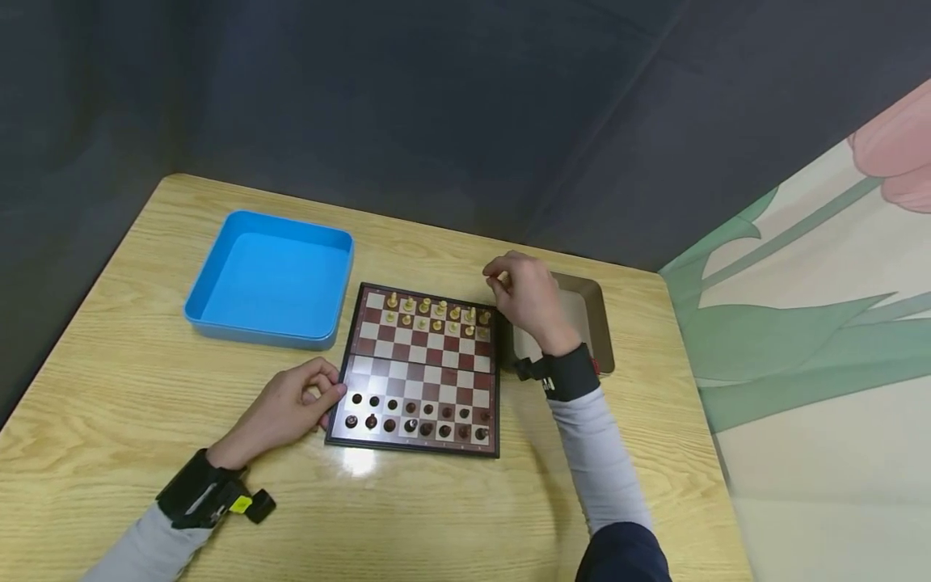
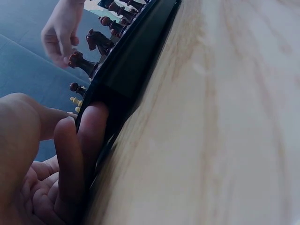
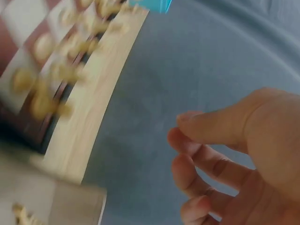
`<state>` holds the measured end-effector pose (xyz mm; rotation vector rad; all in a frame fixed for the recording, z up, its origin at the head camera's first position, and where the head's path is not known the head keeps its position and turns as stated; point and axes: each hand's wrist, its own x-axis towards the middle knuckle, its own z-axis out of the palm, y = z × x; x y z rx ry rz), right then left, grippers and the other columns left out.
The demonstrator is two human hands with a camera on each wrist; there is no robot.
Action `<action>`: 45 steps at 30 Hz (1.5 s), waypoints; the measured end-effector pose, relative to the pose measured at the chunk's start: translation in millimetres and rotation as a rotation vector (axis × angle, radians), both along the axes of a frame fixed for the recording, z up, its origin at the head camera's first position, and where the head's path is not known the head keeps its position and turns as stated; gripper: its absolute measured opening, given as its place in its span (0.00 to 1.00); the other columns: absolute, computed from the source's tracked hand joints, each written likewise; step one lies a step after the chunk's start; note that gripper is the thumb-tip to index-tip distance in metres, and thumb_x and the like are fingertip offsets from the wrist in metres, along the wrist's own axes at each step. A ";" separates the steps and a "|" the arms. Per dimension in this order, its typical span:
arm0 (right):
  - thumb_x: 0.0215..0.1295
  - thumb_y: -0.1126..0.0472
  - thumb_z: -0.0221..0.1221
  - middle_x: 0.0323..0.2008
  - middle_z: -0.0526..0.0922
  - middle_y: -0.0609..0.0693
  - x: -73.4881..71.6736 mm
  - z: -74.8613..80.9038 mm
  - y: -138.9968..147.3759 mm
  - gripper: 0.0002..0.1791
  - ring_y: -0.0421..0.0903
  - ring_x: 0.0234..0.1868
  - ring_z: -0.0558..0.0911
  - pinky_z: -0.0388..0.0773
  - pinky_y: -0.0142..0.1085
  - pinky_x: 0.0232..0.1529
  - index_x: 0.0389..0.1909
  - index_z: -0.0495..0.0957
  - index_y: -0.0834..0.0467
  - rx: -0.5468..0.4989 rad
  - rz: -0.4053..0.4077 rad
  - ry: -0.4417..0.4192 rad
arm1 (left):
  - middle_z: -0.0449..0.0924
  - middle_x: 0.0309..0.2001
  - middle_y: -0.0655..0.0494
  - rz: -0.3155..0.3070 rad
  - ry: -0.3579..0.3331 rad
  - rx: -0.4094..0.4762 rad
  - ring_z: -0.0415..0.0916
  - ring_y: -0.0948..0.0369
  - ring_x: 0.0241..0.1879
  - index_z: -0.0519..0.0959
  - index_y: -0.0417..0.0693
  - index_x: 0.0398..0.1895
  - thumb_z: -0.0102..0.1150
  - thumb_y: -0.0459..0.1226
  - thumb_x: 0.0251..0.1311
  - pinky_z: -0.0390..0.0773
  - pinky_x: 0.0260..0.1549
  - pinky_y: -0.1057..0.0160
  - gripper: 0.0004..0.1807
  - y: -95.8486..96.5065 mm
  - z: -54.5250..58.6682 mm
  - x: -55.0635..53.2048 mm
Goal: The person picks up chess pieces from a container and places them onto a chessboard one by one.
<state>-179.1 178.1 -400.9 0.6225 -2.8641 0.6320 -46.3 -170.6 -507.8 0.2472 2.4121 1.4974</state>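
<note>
A folding chessboard [image 1: 416, 370] with red and white squares lies on the table. Dark chess pieces [image 1: 427, 429] stand in two rows along its near side, and pale yellow chess pieces [image 1: 441, 308] in two rows along the far side. My left hand [image 1: 294, 400] holds the board's left edge near the front corner, the thumb above and fingers against the side. Over the far left rim of the grey-brown tray [image 1: 602, 323], beyond the board's far right corner, hovers my right hand [image 1: 527, 295]. Its thumb and index fingertips come together, with no piece visible between them in the right wrist view.
An empty blue tray [image 1: 272, 283] stands at the back left of the wooden table [image 1: 145, 388]. A yellow piece [image 3: 26, 215] lies in the grey-brown tray. Dark cloth [image 1: 407, 121] hangs behind the table, and a flower-patterned cloth [image 1: 800, 356] at the right.
</note>
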 end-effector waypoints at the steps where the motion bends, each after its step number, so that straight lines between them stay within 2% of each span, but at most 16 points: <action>1: 0.69 0.67 0.62 0.41 0.86 0.56 -0.4 -0.9 4.9 0.09 0.51 0.33 0.83 0.80 0.45 0.32 0.46 0.88 0.61 0.005 -0.013 -0.002 | 0.82 0.30 0.56 0.001 -0.002 0.003 0.83 0.60 0.20 0.77 0.44 0.46 0.60 0.43 0.72 0.72 0.18 0.64 0.11 -0.6 -0.2 0.2; 5: 0.69 0.68 0.60 0.39 0.86 0.57 -1.8 -8.5 23.0 0.09 0.52 0.33 0.84 0.80 0.46 0.31 0.43 0.88 0.62 0.030 -0.046 -0.012 | 0.82 0.30 0.56 0.000 -0.003 0.007 0.83 0.60 0.20 0.76 0.43 0.46 0.60 0.45 0.72 0.72 0.19 0.64 0.13 -2.1 -0.3 1.3; 8: 0.69 0.69 0.59 0.39 0.87 0.56 -2.6 -16.0 33.9 0.08 0.50 0.31 0.84 0.79 0.44 0.26 0.40 0.88 0.60 0.075 -0.076 -0.026 | 0.82 0.30 0.56 -0.003 -0.003 0.008 0.83 0.60 0.19 0.76 0.43 0.46 0.60 0.45 0.72 0.72 0.19 0.64 0.13 -1.7 0.0 1.4; 12: 0.66 0.69 0.62 0.40 0.89 0.56 -2.5 -23.1 44.8 0.08 0.51 0.30 0.86 0.80 0.46 0.22 0.42 0.88 0.59 0.160 -0.135 -0.097 | 0.82 0.30 0.56 -0.004 -0.004 0.010 0.82 0.60 0.19 0.76 0.43 0.46 0.60 0.45 0.72 0.73 0.20 0.64 0.13 -0.9 0.7 0.9; 16: 0.63 0.71 0.64 0.46 0.90 0.58 -3.0 -27.3 52.0 0.12 0.56 0.38 0.89 0.84 0.52 0.30 0.46 0.89 0.60 0.230 -0.160 -0.177 | 0.82 0.30 0.55 -0.004 -0.007 0.013 0.82 0.60 0.19 0.76 0.43 0.46 0.60 0.46 0.72 0.73 0.21 0.64 0.15 -0.7 0.4 0.9; 20: 0.66 0.69 0.63 0.47 0.90 0.57 -5.8 -31.0 55.4 0.13 0.57 0.42 0.89 0.85 0.54 0.34 0.47 0.90 0.57 0.320 -0.157 -0.217 | 0.82 0.30 0.55 -0.004 -0.011 0.016 0.82 0.60 0.19 0.76 0.43 0.46 0.60 0.47 0.72 0.74 0.21 0.64 0.16 -1.0 -1.1 1.4; 28: 0.69 0.63 0.63 0.48 0.90 0.58 -9.7 -35.8 57.9 0.13 0.58 0.42 0.89 0.85 0.54 0.37 0.51 0.89 0.58 0.447 -0.162 -0.245 | 0.82 0.30 0.56 -0.005 -0.014 0.016 0.82 0.59 0.19 0.76 0.44 0.46 0.60 0.45 0.72 0.73 0.20 0.64 0.13 -0.7 -0.5 1.0; 34: 0.69 0.62 0.64 0.44 0.90 0.57 -10.7 -40.8 58.5 0.12 0.56 0.37 0.88 0.82 0.50 0.32 0.50 0.89 0.54 0.531 -0.173 -0.240 | 0.82 0.30 0.56 -0.004 -0.018 0.005 0.83 0.60 0.20 0.76 0.43 0.46 0.60 0.44 0.72 0.73 0.21 0.64 0.13 -0.7 1.9 0.1; 37: 0.69 0.62 0.63 0.42 0.91 0.56 -10.7 -43.1 58.4 0.11 0.54 0.34 0.87 0.81 0.48 0.31 0.48 0.90 0.52 0.546 -0.178 -0.229 | 0.82 0.29 0.57 -0.003 -0.015 0.000 0.83 0.60 0.20 0.77 0.44 0.46 0.60 0.44 0.72 0.73 0.22 0.64 0.13 -0.7 1.4 0.2; 40: 0.71 0.60 0.61 0.35 0.89 0.54 -10.6 -44.9 58.1 0.09 0.51 0.30 0.84 0.80 0.47 0.29 0.39 0.90 0.53 0.565 -0.179 -0.231 | 0.82 0.29 0.56 -0.002 -0.015 0.005 0.83 0.60 0.20 0.77 0.44 0.46 0.60 0.45 0.72 0.73 0.22 0.64 0.13 -1.0 0.4 0.4; 43: 0.73 0.60 0.58 0.30 0.84 0.53 -10.1 -46.2 57.8 0.11 0.48 0.28 0.80 0.77 0.45 0.28 0.33 0.87 0.55 0.546 -0.184 -0.277 | 0.82 0.30 0.56 -0.001 -0.018 0.007 0.83 0.60 0.20 0.77 0.43 0.46 0.60 0.45 0.72 0.73 0.21 0.64 0.14 -1.1 0.5 0.3; 45: 0.73 0.61 0.59 0.31 0.82 0.53 -9.8 -47.2 58.1 0.10 0.48 0.31 0.79 0.77 0.45 0.29 0.32 0.86 0.56 0.515 -0.188 -0.309 | 0.82 0.30 0.56 -0.002 -0.020 0.007 0.83 0.59 0.20 0.77 0.43 0.47 0.60 0.45 0.72 0.73 0.21 0.64 0.14 -1.0 0.9 -0.1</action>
